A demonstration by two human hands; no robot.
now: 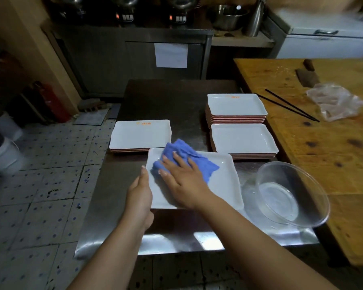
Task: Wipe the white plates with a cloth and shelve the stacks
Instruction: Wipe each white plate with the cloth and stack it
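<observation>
A white rectangular plate (222,181) lies near the front of the steel table (176,97). My left hand (139,197) grips its left edge, thumb on the rim. My right hand (182,181) presses a crumpled blue cloth (189,158) flat onto the plate with straight fingers. A short stack of white plates (139,135) sits behind it to the left. Two more stacks stand to the right: a tall one (236,105) at the back and a lower one (242,139) in front of it.
A clear plastic bowl (291,193) with a little water sits at the table's right front. A wooden table (323,143) on the right holds a cleaver (307,75), black chopsticks (289,105) and a plastic bag (335,101). White buckets (2,151) stand on the tiled floor at left.
</observation>
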